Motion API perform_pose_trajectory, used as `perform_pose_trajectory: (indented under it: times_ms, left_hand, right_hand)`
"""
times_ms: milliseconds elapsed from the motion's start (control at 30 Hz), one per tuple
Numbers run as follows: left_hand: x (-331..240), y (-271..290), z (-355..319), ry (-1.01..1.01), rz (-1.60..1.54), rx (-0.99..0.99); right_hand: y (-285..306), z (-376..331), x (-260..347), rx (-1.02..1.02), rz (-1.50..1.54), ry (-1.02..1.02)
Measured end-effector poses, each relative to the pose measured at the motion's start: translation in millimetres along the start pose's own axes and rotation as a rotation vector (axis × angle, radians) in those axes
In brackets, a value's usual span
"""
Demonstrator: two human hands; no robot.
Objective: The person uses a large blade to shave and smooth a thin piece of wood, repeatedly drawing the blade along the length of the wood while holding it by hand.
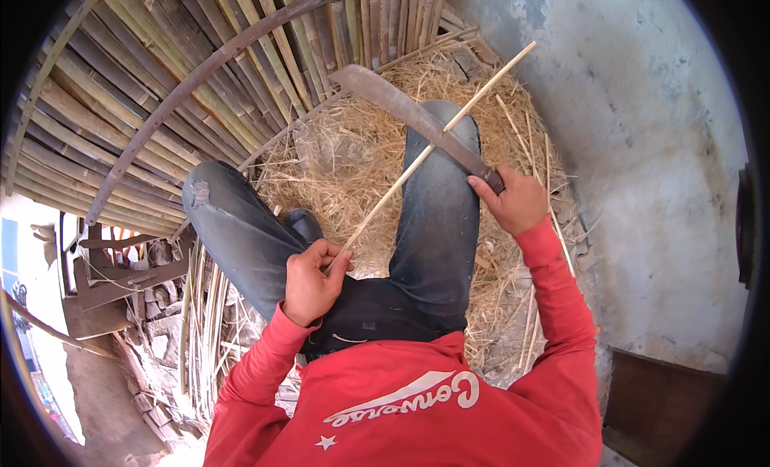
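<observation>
My left hand (314, 281) is closed around the lower end of a thin, pale bamboo strip (387, 199). The strip slants up and away to the right, over my right thigh. In my right hand (513, 201) is the dark handle of a machete (395, 100), gripped near my right knee. Its long, worn blade points to the far left and crosses the strip about midway, seemingly touching it. A dark cloth (377, 310) lies across my lap.
Straw-like shavings (353, 154) cover the floor around my legs. A fence of bamboo poles (233, 74) curves along the far left. A bundle of thin strips (207, 330) leans at the left. The grey wall (642, 170) rises close on the right, with a brown board (658, 403) below.
</observation>
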State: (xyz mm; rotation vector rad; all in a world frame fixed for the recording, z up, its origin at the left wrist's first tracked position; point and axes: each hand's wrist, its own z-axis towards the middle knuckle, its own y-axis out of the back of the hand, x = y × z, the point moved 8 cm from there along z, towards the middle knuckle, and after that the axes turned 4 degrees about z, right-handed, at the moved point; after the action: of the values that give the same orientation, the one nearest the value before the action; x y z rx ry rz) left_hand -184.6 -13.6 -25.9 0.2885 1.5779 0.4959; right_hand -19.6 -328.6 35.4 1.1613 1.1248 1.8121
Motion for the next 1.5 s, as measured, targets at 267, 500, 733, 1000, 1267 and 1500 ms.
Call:
perform_pose_trajectory:
  times_ms: [267,500,733,1000,1267,1500]
  left_hand:
    - [4,-2,1,0.034,-0.069,-0.022]
    - [1,-4,0,0.020,-0.049,-0.012]
    - [4,9,-24,-0.032,0.004,-0.046]
    - [-2,9,-23,-0.023,0.038,-0.021]
    - [30,61,-58,0.072,0.015,-0.013]
    - [49,68,-53,0.348,-0.345,0.067]
  right_hand:
    - [-9,-20,36,0.118,-0.087,0.151]
    - [1,-15,4,0.041,0.037,-0.082]
    - [-1,-7,-20,0.047,-0.066,-0.029]
    - [-10,-20,20,0.104,-0.005,0.071]
    - [27,51,-269,-0.394,-0.009,-0.514]
    - [23,51,-144,-0.311,1.109,-0.595]
